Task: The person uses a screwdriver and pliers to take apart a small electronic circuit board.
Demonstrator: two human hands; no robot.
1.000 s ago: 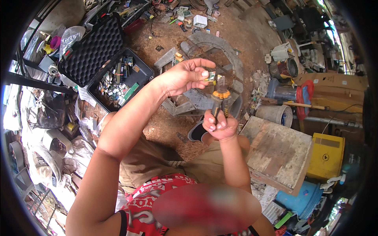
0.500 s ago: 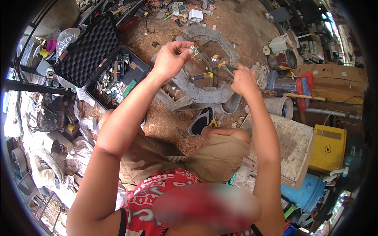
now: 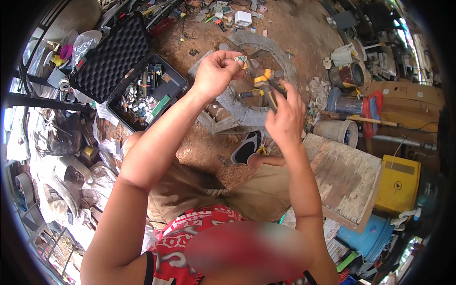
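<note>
My left hand (image 3: pixel 216 76) pinches a small green circuit board (image 3: pixel 241 61) between thumb and fingertips, above the far side of a grey ring-shaped frame (image 3: pixel 232 105). My right hand (image 3: pixel 287 118) is wrapped round a pair of pliers (image 3: pixel 265 78) with yellow-and-black handles. The pliers' handles are spread, and their head points toward the board without visibly touching it. A screwdriver (image 3: pixel 251 93) with a yellow-and-black handle lies within the ring, beneath the pliers. To the left, an open black case (image 3: pixel 173 78) with a foam-lined lid holds many small board pieces and a green strip.
A worn wooden board (image 3: pixel 349 173) lies by my right knee, with a grey bucket (image 3: pixel 349 133) beyond it. Farther right are a yellow box (image 3: pixel 401 180) and a blue container (image 3: pixel 368 232). Plastic scraps crowd the left. A white box (image 3: pixel 242 18) sits among far debris.
My right hand has brought the pliers left and nearer to the circuit board, turning them upward. My left hand still holds the board. The whole view has shifted slightly.
</note>
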